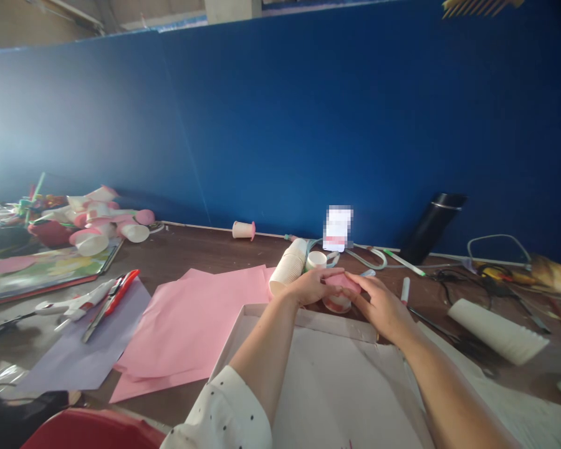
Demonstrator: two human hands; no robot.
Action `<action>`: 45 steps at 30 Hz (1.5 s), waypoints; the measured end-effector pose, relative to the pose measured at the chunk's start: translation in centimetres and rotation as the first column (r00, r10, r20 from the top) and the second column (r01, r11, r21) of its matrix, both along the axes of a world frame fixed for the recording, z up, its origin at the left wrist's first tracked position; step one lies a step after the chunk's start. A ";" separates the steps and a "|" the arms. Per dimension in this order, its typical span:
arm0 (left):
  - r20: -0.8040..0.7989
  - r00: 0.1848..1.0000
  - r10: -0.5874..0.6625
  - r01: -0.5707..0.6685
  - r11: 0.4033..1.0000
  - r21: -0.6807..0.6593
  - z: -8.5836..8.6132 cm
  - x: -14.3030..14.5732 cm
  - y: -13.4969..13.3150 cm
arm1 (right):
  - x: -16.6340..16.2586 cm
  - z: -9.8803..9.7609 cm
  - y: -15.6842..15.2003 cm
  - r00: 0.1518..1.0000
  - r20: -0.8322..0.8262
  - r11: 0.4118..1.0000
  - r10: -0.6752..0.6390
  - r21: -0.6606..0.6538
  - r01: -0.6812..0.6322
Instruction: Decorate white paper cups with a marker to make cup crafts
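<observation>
My left hand [311, 287] and my right hand [381, 302] meet over the far edge of a shallow white box lid [327, 368]. Between their fingertips is a small pink paper piece [345, 282], gripped from both sides. Right below it sits a roll of tape [337, 303], partly hidden by the fingers. A stack of paper cups [287, 271] lies on its side next to my left hand, and a single white cup [316, 260] stands just behind. Several pink paper sheets [191, 324] spread to the left of the box lid.
A utility knife [110, 305] and a white glue gun [77, 304] lie on lilac paper [98, 349] at left. Cups with pink paper [93, 218] pile up behind. On the right are a paper cup stack [498, 330], cables and a black bottle [432, 227] against the blue partition [280, 125].
</observation>
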State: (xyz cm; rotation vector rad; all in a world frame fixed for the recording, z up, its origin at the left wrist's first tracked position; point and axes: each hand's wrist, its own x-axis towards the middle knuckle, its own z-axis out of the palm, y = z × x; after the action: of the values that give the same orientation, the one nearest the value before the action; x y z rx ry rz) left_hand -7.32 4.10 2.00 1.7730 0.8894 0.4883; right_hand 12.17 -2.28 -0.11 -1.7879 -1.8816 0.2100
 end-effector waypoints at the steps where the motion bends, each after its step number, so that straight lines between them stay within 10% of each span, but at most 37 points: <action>1: -0.006 1.000 0.000 0.000 1.000 -0.009 -0.1 0.0 0.0 | 0.0 0.0 0.0 1.000 -0.002 1.000 0.001 0.001 -0.001; 21: 0.022 1.000 0.012 -0.011 0.999 -0.051 0.4 -0.3 0.2 | -0.1 -0.5 0.0 0.983 -0.180 0.995 0.035 0.099 -0.017; 30: 0.029 0.978 0.207 -0.206 0.978 -0.043 -0.1 0.3 0.5 | 0.8 -0.6 0.7 0.802 -0.539 0.949 -0.258 0.012 0.314; 45: 0.075 0.955 0.287 -0.280 0.956 -0.089 0.2 2.1 -0.5 | -1.1 -0.9 0.6 0.698 -0.675 0.964 -0.239 -0.250 0.089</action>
State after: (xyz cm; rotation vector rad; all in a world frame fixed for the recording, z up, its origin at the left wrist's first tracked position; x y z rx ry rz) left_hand -5.23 3.65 2.18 1.5486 1.0935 0.7016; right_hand 11.09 -1.71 -1.04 -1.6478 -1.1652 0.9085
